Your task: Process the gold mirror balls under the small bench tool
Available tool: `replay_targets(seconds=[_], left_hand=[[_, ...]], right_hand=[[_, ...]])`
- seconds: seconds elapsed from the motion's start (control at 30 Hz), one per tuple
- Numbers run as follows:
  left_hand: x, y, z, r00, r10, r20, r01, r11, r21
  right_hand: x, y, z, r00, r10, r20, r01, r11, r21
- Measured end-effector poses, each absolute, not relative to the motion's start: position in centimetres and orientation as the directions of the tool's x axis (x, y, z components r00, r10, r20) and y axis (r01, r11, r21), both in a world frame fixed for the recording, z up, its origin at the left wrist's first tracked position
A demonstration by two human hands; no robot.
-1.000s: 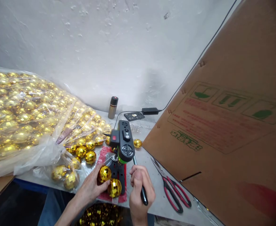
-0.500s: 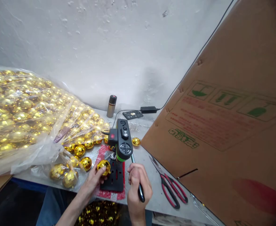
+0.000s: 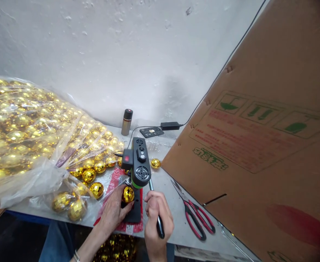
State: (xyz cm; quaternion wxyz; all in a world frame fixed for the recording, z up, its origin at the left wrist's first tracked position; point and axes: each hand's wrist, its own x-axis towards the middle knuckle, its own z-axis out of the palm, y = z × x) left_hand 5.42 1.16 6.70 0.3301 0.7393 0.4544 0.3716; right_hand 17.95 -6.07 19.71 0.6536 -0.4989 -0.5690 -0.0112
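A small black bench press (image 3: 140, 160) with a round vented head stands on a slotted black base (image 3: 132, 215) over red plastic. Beneath its head, my left hand (image 3: 115, 207) is closed around a gold mirrored ball (image 3: 128, 194), thumb and fingers on either side. My right hand (image 3: 158, 218) is wrapped around the lever (image 3: 160, 227) of the press, whose metal rod runs up to the machine's right side. Loose gold balls (image 3: 96, 190) lie to the left of my left hand, several of them partly under clear plastic.
A big clear bag of gold balls (image 3: 20, 127) fills the left side. Red-handled scissors (image 3: 196, 218) lie at right beside a large cardboard box (image 3: 258, 145). Behind stand a spray can (image 3: 126, 122), a dark phone-like card (image 3: 151, 131) and a black power adapter (image 3: 171, 126).
My left hand has moved the gold ball right and slightly down, to beneath the press head, and its grip has turned. My right hand stays on the lever.
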Motion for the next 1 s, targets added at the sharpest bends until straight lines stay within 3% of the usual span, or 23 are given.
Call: replay_targets(seconds=[0.2,0.57,1.0], left_hand=[[5.2,1.3,6.8,0.429,0.847,0.313,0.382,-0.484,0.787],[5.6,2.0,6.0,0.430,0.874,0.225,0.550,-0.452,0.702],[5.4,2.0,5.2,0.448,0.862,0.238,0.528,-0.470,0.708]], right_hand=[[17.9,-6.2,19.6,0.363,0.569,0.738,0.568,0.493,-0.659],[18.3,-6.1,19.4,0.316,0.559,0.767,0.591,0.517,-0.620],[18.2,-5.4,13.7,0.396,0.473,0.787,0.582,0.533,-0.613]])
